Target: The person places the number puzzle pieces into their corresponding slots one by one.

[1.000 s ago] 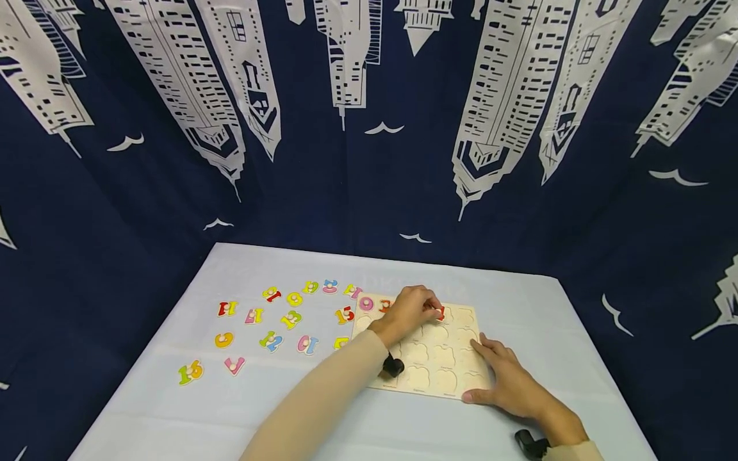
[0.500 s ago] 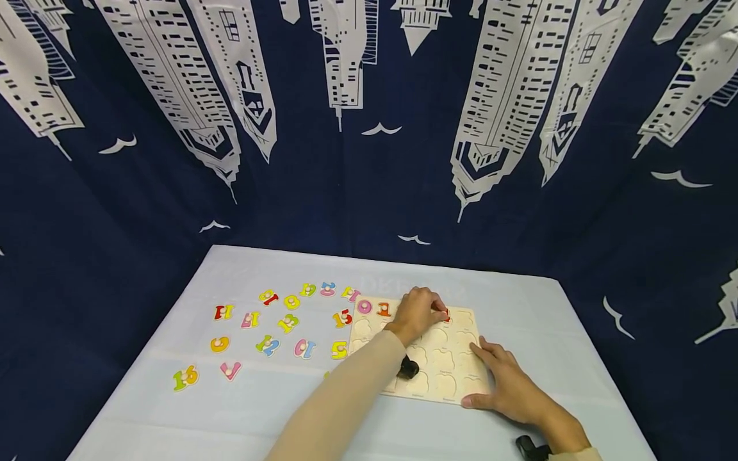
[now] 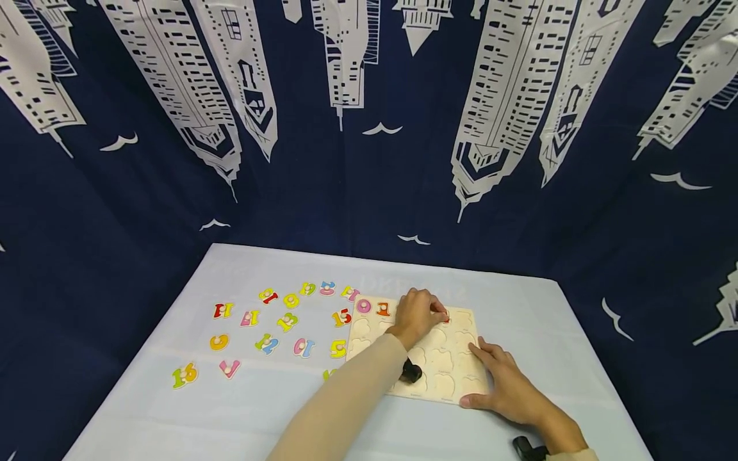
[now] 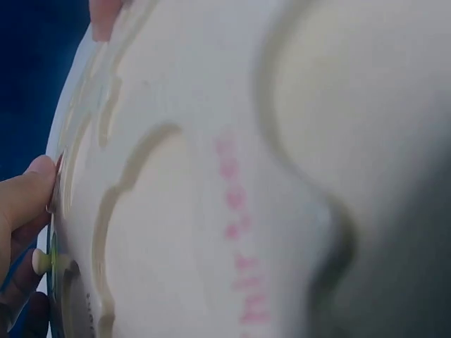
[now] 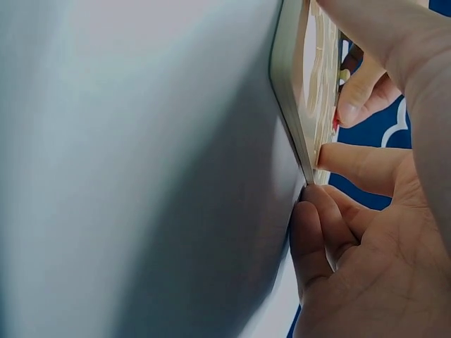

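A wooden number puzzle board with shallow cut-outs lies on the white table. My left hand reaches across it and pinches a small red number piece at a cut-out in the far row. The fingers hide most of that piece. In the left wrist view, a pale knob on a green-edged piece shows just beneath the fingertips. My right hand holds the board's near right corner, thumb at the front edge and index finger on the right side. A pink 0 and an orange 1 sit in the far-left cut-outs.
Loose coloured number pieces are scattered left of the board, among them a 16, a pink 7 and a yellow 5. My left forearm covers the board's near-left part. A dark blue printed cloth hangs behind the table.
My left hand and forearm have shifted slightly right, with the red piece kept between the fingertips. The right hand stays at the board's corner.
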Demonstrator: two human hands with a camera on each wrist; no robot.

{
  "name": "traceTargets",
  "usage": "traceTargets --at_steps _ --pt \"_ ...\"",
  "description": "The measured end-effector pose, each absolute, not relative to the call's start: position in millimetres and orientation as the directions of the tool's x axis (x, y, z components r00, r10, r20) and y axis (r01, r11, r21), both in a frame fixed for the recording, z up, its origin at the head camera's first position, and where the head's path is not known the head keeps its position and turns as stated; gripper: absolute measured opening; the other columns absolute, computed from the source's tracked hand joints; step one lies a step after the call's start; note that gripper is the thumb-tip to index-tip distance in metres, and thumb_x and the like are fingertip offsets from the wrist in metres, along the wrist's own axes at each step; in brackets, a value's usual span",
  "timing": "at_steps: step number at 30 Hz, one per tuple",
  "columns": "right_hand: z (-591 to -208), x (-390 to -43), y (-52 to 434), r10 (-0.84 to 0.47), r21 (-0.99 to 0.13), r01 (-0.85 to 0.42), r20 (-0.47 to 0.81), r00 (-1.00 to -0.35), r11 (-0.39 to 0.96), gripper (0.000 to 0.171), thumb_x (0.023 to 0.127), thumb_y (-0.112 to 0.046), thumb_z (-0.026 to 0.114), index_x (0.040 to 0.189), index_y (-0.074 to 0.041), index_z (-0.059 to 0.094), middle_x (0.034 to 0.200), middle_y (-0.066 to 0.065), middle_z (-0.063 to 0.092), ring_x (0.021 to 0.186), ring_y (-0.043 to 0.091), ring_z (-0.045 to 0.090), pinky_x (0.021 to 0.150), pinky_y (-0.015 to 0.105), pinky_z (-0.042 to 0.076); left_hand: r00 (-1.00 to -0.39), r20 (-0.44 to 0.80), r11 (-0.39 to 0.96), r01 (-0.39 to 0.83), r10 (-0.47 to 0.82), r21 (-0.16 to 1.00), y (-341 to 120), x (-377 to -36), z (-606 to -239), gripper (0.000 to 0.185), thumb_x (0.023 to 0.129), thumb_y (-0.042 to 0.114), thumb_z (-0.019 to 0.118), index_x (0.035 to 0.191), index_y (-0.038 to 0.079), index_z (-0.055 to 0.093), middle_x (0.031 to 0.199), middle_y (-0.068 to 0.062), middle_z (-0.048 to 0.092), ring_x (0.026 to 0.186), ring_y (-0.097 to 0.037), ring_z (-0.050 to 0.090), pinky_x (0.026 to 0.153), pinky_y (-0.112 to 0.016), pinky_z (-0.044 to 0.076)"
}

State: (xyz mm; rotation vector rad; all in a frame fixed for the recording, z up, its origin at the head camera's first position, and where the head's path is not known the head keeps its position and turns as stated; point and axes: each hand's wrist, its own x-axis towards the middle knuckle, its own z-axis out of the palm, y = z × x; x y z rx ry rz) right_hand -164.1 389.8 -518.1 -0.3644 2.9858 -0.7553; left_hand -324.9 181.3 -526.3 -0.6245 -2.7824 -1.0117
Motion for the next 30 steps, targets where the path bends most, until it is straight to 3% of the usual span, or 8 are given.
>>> traceTargets --at_steps 10,13,17,20,26,30 --pt "-516.8 -164.3 386.7 -0.238 -0.478 -0.211 0.004 -0.971 0.853 0.125 0.079 -0.060 0.105 0.171 0.005 0.051 0.180 0.034 0.043 0.157 0.054 0.048 0.124 0.077 0.048 -0.910 0.245 0.733 0.414 0.333 0.539 181.4 -321.9 -528.6 0.009 0.098 0.038 0.097 0.093 0.032 0.093 0.097 0.013 0.078 0.099 -0.011 0.065 0.095 -0.030 0.055" --pt "-516.7 -164.8 387.4 -0.238 -0.478 -0.212 0.007 -0.971 0.852 0.125 0.078 -0.060 0.105 0.170 0.005 0.051 0.179 0.035 0.043 0.157 0.055 0.048 0.124 0.077 0.048 -0.901 0.231 0.752 0.434 0.368 0.497 180.9 -321.4 -525.4 0.009 0.098 0.039 0.098 0.101 0.032 0.094 0.101 0.012 0.077 0.104 -0.012 0.068 0.096 -0.030 0.055" --pt "-517.9 -164.5 387.4 -0.244 -0.464 -0.217 0.003 -0.970 0.859 0.125 0.079 -0.060 0.105 0.170 0.006 0.051 0.179 0.036 0.044 0.155 0.053 0.050 0.123 0.076 0.050 -0.883 0.190 0.754 0.467 0.430 0.462 173.7 -317.8 -519.5 0.025 0.098 0.042 0.097 0.119 0.031 0.091 0.111 0.011 0.079 0.111 -0.013 0.070 0.101 -0.030 0.057" --pt "-518.5 -164.7 386.6 -0.249 -0.457 -0.222 0.001 -0.969 0.861 0.124 0.080 -0.060 0.105 0.170 0.006 0.051 0.178 0.036 0.043 0.154 0.053 0.051 0.122 0.075 0.051 -0.857 0.162 0.725 0.504 0.490 0.470 162.4 -312.5 -509.3 0.032 0.102 0.042 0.093 0.130 0.028 0.088 0.121 0.007 0.081 0.117 -0.015 0.071 0.105 -0.032 0.058" --pt "-516.2 -166.0 387.4 -0.249 -0.475 -0.212 -0.016 -0.968 0.854 0.124 0.081 -0.056 0.106 0.171 0.007 0.049 0.179 0.038 0.040 0.154 0.056 0.048 0.122 0.079 0.049 -0.779 0.178 0.606 0.590 0.601 0.533 125.0 -301.7 -480.7 0.029 0.111 0.037 0.084 0.136 0.024 0.086 0.136 0.003 0.081 0.134 -0.019 0.073 0.119 -0.035 0.058" --pt "-514.7 -167.2 387.7 -0.245 -0.497 -0.201 -0.025 -0.969 0.844 0.124 0.081 -0.054 0.106 0.172 0.008 0.047 0.180 0.038 0.037 0.155 0.057 0.045 0.123 0.081 0.046 -0.733 0.210 0.544 0.637 0.647 0.546 84.5 -295.2 -463.6 0.029 0.113 0.035 0.080 0.136 0.020 0.086 0.133 0.002 0.082 0.129 -0.023 0.077 0.115 -0.032 0.060"
